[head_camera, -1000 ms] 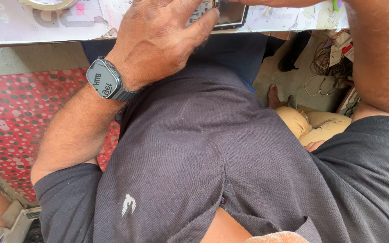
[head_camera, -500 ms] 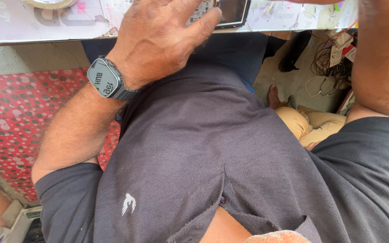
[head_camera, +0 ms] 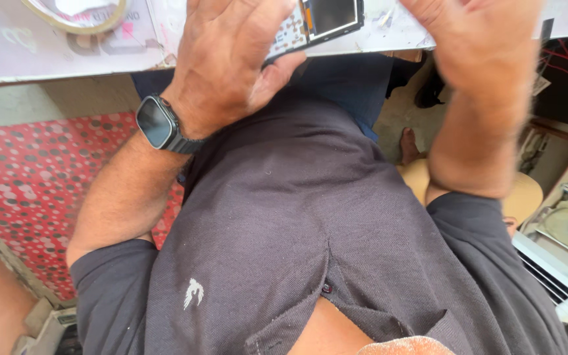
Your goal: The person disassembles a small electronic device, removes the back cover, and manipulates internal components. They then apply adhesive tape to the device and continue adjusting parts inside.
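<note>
Head view: left hand (head_camera: 231, 62) lies flat, fingers spread, on small dark-screened keypad device (head_camera: 320, 20) at near tabletop (head_camera: 47, 56) edge, not clamped; right hand (head_camera: 481, 46) open, blurred, beside it; work looks unfinished.

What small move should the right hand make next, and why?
Probably lower the right hand to steady the small device at the table's edge. The left hand alone covers it, the screen end sticks out, and the right hand is blurred above.

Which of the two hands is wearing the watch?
The left hand, the one resting on the small dark-screened device at the table edge. A dark square watch sits on its wrist; the right hand has a bare wrist.
</note>
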Demonstrator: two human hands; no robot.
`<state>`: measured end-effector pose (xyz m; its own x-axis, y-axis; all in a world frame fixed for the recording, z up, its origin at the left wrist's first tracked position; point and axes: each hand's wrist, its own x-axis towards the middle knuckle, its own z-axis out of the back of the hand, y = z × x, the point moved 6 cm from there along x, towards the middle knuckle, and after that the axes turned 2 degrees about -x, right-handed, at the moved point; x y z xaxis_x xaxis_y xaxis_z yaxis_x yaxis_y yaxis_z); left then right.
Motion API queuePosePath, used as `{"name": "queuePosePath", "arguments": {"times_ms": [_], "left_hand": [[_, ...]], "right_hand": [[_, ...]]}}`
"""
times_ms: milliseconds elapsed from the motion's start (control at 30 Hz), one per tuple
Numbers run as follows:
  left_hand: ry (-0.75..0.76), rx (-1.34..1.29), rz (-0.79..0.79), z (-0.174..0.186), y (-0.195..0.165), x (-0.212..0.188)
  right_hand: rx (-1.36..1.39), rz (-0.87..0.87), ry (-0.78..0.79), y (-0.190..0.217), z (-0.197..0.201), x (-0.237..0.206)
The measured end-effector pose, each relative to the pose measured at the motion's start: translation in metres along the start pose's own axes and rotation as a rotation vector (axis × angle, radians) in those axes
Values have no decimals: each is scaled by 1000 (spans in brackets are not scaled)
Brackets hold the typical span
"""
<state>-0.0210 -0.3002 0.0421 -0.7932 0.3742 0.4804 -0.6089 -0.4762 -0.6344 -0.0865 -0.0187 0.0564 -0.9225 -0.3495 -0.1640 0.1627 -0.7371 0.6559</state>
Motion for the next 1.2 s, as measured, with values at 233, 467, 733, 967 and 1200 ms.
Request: {"name": "queuePosePath", "arguments": {"times_ms": [233,467,733,967,1200], "left_hand": [[-83,-36,0,5,-13,7],[-122,18,46,2,-20,12],[-119,-33,81,-2,-25,17],[-35,-467,431,-10,-6,11],[35,-1278,712,-32,15,1]], "right_hand": [[1179,75,124,35,-45,1],[1220,39,157,33,-52,0],[1315,-25,152,19,-55,-3],[1276,7,157,18,-51,-3],[1215,49,203,27,-57,-6]]}}
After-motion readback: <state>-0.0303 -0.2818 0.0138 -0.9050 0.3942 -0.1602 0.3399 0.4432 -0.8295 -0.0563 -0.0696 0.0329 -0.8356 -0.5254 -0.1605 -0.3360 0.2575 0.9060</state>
